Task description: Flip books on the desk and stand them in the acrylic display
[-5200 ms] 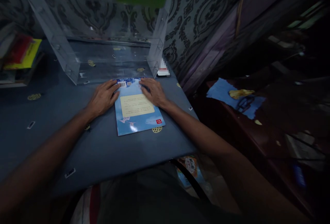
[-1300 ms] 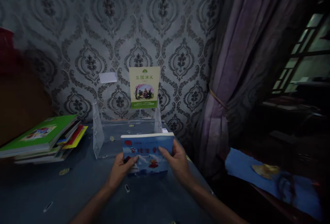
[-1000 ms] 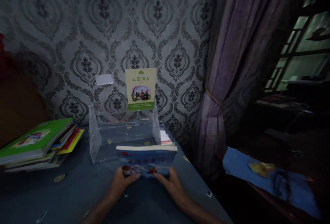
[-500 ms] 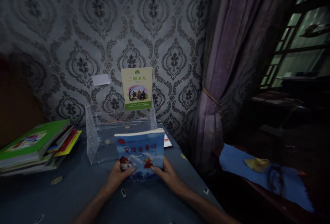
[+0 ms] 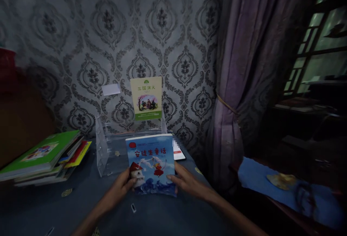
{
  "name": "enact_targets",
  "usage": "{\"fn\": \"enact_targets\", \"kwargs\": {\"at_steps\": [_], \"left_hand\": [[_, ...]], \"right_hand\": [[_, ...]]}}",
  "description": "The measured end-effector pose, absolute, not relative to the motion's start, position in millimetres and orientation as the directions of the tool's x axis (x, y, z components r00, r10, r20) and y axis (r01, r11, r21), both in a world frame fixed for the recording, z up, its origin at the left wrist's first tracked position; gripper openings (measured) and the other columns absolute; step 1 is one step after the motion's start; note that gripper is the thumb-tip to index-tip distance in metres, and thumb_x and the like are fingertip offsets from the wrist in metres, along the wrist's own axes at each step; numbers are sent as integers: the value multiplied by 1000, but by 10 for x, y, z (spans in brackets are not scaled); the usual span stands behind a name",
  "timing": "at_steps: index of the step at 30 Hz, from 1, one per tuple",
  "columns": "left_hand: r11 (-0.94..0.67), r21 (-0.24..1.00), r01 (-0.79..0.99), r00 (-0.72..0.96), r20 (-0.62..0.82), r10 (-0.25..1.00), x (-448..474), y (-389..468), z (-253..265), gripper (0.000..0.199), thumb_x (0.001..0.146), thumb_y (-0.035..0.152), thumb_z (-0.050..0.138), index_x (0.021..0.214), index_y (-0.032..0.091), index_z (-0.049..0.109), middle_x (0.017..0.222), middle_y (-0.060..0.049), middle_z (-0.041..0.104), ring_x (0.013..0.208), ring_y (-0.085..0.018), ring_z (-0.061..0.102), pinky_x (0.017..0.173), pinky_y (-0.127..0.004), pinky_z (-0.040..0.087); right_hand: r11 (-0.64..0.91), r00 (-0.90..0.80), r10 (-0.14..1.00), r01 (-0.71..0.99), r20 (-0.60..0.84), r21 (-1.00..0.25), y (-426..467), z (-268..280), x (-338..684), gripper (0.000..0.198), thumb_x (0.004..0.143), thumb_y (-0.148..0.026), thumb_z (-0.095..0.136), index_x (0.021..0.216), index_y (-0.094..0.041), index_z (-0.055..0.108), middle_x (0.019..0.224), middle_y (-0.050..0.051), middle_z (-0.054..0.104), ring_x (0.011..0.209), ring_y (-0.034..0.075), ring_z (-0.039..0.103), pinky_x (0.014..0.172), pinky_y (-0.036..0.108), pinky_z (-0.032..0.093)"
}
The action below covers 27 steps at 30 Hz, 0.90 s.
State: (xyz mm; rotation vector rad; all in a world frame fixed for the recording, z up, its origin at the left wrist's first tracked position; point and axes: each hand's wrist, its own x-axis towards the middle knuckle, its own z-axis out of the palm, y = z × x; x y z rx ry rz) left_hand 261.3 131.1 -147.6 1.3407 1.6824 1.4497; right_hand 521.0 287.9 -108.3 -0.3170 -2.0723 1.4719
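A blue book (image 5: 153,160) with red Chinese lettering, a small red-roofed house and waves on its cover is held up in front of me. My left hand (image 5: 125,184) grips its left edge with the thumb on the cover. On the opposite edge, my right hand (image 5: 183,178) does the same; the fingers behind the book are hidden. Beyond it stands a clear acrylic rack (image 5: 104,152). A cream and green book (image 5: 147,100) is upright at the rack's back right. Partly covered by the blue book, a phone (image 5: 179,153) with a lit screen lies on the table.
Several stacked books (image 5: 45,154), a green one on top, lie on the left of the dark blue tablecloth (image 5: 89,207). A white card (image 5: 111,89) is at the patterned wall. A tied purple curtain (image 5: 230,84) hangs at right, near a blue cloth (image 5: 255,174).
The blue book has tilted so its cover faces me more fully, and both hands sit slightly further apart on it. My view has shifted a little, and more of the phone shows.
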Motion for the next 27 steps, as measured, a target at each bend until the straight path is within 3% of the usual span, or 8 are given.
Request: {"fn": "enact_targets", "kwargs": {"at_steps": [3, 8, 11, 13, 16, 20, 24, 27], "left_hand": [[-93, 933, 348, -337, 217, 916, 2596, 1400, -1224, 66, 75, 59, 75, 127, 19, 67, 109, -10, 75, 87, -26, 68, 71, -32, 56], [-194, 865, 463, -321, 368, 873, 2499, 1649, -453, 54, 75, 58, 75, 112, 19, 71, 99, -7, 75, 84, -25, 67, 69, -30, 54], [-320, 731, 603, -237, 548, 802, 2371, 1850, 130, 49, 83, 56, 69, 115, 19, 70, 111, -9, 75, 103, -29, 66, 90, -36, 54], [-395, 608, 689, -155, 656, 739, 2249, 1999, 495, 50, 84, 52, 69, 121, 19, 68, 127, -10, 69, 120, -31, 60, 106, -42, 47], [-437, 498, 748, -115, 747, 655, 2063, 2214, 910, 52, 79, 51, 72, 120, 19, 69, 136, -12, 62, 134, -34, 49, 114, -45, 40], [-425, 559, 712, -155, 716, 681, 1935, 2428, 1153, 54, 73, 56, 75, 111, 18, 71, 122, -9, 70, 122, -33, 56, 108, -44, 43], [-409, 660, 630, -208, 651, 730, 1889, 2566, 1182, 66, 68, 62, 80, 117, 20, 70, 122, -9, 72, 115, -32, 62, 90, -36, 50], [-354, 701, 620, -242, 599, 763, 1809, 2650, 1169, 71, 67, 67, 80, 120, 22, 70, 123, -9, 72, 110, -30, 65, 77, -30, 50]], "right_hand": [[397, -808, 487, -133, 332, -908, 2970, -916, 5123, 36, 83, -44, 73, 115, -27, 75, 100, 3, 74, 67, 20, 68, 53, 31, 60], [551, -742, 450, -208, 497, -808, 3342, -442, 4869, 32, 81, -48, 74, 101, -23, 73, 89, 2, 71, 66, 18, 64, 60, 33, 59], [643, -688, 400, -259, 605, -721, 3646, 24, 4690, 35, 80, -52, 75, 96, -21, 71, 87, 2, 69, 70, 20, 64, 64, 34, 57], [695, -661, 339, -303, 669, -652, 3836, 375, 4573, 35, 79, -52, 74, 93, -20, 70, 87, 3, 69, 72, 20, 63, 65, 34, 57], [756, -647, 229, -352, 727, -551, 4059, 846, 4417, 34, 80, -47, 74, 100, -20, 72, 101, 5, 72, 89, 23, 65, 77, 36, 57], [782, -636, 211, -346, 743, -519, 4260, 1199, 4265, 31, 79, -46, 74, 96, -20, 72, 93, 3, 71, 93, 24, 64, 79, 36, 56], [799, -618, 225, -326, 754, -505, 4444, 1272, 4162, 25, 80, -38, 73, 96, -19, 71, 94, 4, 68, 89, 24, 63, 76, 37, 57], [812, -562, 272, -302, 781, -500, 4563, 1242, 4113, 24, 75, -31, 78, 94, -19, 73, 108, 8, 66, 114, 31, 58, 88, 45, 58]]}}
